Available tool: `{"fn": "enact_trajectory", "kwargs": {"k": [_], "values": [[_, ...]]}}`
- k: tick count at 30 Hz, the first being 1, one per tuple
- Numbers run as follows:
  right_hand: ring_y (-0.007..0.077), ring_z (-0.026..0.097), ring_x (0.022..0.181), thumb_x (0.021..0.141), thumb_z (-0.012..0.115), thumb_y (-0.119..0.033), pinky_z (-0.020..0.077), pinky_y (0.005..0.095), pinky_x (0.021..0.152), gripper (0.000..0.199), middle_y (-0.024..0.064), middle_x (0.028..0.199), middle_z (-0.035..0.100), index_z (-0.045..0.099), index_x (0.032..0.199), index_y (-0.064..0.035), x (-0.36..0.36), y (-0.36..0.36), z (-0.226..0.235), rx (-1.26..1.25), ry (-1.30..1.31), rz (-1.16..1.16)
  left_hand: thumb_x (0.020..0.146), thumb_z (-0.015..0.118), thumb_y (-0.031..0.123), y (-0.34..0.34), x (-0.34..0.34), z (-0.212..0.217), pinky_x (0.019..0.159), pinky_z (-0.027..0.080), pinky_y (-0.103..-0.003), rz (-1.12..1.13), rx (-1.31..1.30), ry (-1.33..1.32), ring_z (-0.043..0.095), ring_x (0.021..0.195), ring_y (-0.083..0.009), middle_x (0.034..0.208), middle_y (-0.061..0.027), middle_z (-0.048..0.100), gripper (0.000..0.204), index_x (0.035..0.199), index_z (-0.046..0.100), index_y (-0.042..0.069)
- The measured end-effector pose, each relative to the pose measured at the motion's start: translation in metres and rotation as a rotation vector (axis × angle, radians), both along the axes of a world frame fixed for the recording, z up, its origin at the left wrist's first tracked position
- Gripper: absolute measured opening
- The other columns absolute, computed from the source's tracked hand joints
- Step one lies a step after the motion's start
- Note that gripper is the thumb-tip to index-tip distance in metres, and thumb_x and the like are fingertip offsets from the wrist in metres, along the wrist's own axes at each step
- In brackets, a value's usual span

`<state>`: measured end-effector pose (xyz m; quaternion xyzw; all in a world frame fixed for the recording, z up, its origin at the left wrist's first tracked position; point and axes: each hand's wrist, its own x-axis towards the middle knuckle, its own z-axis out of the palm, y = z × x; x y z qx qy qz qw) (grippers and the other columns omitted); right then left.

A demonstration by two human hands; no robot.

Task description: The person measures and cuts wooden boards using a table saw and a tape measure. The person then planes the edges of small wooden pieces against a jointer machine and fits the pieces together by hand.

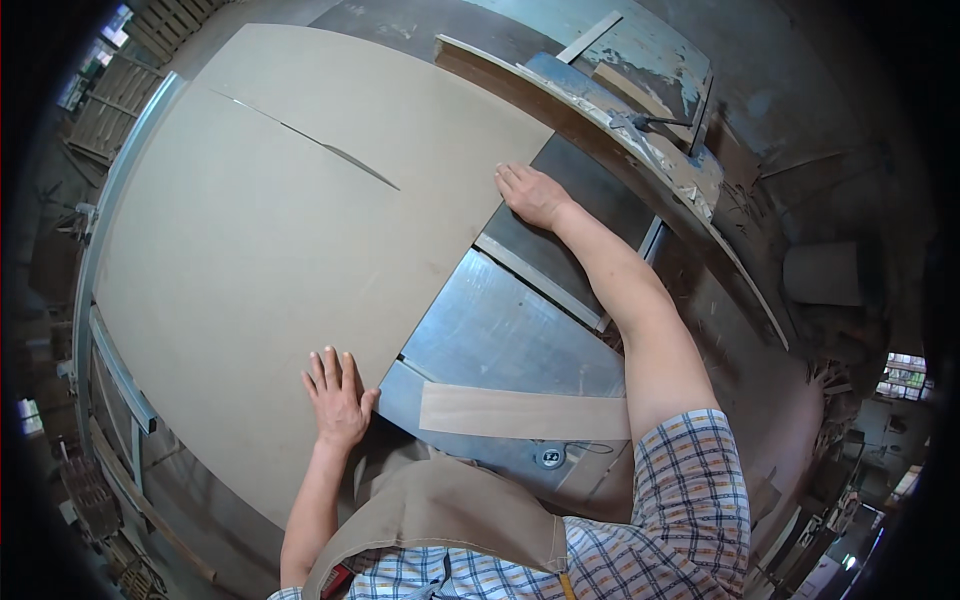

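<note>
A large tan fibreboard sheet (260, 230) lies flat on a metal saw table (500, 330). A saw cut runs into the sheet from its far left part. My left hand (336, 395) rests flat on the sheet's near corner, fingers spread. My right hand (532, 193) lies flat against the sheet's right edge, arm stretched across the table. Neither hand grips anything.
A narrow wooden strip (520, 412) lies on the table's near edge. A long worn wooden fence board (620, 140) runs along the far right. A metal rail (120, 370) borders the left. Wood scraps and sawdust (800, 330) lie at the right.
</note>
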<state>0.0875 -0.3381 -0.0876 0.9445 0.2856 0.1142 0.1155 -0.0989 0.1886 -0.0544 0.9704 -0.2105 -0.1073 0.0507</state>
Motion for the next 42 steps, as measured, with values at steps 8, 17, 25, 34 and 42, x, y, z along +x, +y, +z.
{"fn": "enact_trajectory", "kwargs": {"k": [8, 17, 25, 34, 42], "values": [[0.0332, 0.063, 0.131, 0.099, 0.055, -0.015, 0.0530, 0.0409, 0.110, 0.040, 0.0211, 0.141, 0.067, 0.068, 0.130, 0.0060, 0.021, 0.005, -0.007, 0.032, 0.009, 0.031, 0.096, 0.072, 0.045, 0.004, 0.014, -0.002, 0.126, 0.016, -0.072, 0.016, 0.028, 0.015, 0.016, 0.161, -0.0544, 0.173, -0.0299, 0.025, 0.086, 0.162, 0.041, 0.000], [0.0330, 0.063, 0.131, 0.100, 0.055, -0.015, 0.0529, 0.0403, 0.111, 0.040, 0.0203, 0.142, 0.067, 0.067, 0.132, 0.0060, 0.036, 0.010, -0.021, 0.064, 0.085, 0.034, 0.096, 0.072, 0.046, 0.009, 0.022, -0.008, 0.124, 0.018, -0.076, 0.021, 0.009, 0.025, 0.018, 0.160, -0.0567, 0.171, -0.0308, 0.028, 0.084, 0.160, 0.043, 0.000], [0.0329, 0.062, 0.133, 0.100, 0.054, -0.015, 0.0519, 0.0406, 0.112, 0.042, 0.0203, 0.143, 0.066, 0.065, 0.135, 0.0055, 0.047, 0.010, -0.024, 0.054, 0.126, 0.050, 0.095, 0.073, 0.046, 0.007, 0.026, -0.003, 0.125, 0.019, -0.074, 0.050, 0.022, 0.052, 0.019, 0.160, -0.0547, 0.171, -0.0297, 0.029, 0.084, 0.160, 0.044, 0.001], [0.0348, 0.063, 0.131, 0.095, 0.056, -0.011, 0.0534, 0.0427, 0.109, 0.040, 0.0211, 0.137, 0.066, 0.066, 0.129, 0.0061, 0.083, 0.032, -0.038, 0.165, 0.260, 0.045, 0.096, 0.071, 0.051, 0.008, 0.026, 0.007, 0.125, 0.019, -0.073, 0.131, 0.041, 0.119, 0.020, 0.161, -0.0523, 0.173, -0.0273, 0.027, 0.087, 0.163, 0.042, 0.004], [0.0328, 0.062, 0.129, 0.094, 0.059, -0.010, 0.0525, 0.0418, 0.108, 0.037, 0.0177, 0.138, 0.065, 0.064, 0.129, 0.0032, 0.134, 0.064, -0.029, 0.113, 0.259, 0.144, 0.091, 0.075, 0.054, 0.019, 0.022, 0.018, 0.128, 0.016, -0.069, 0.162, -0.058, 0.130, 0.022, 0.161, -0.0481, 0.172, -0.0248, 0.030, 0.091, 0.163, 0.043, 0.007]]}}
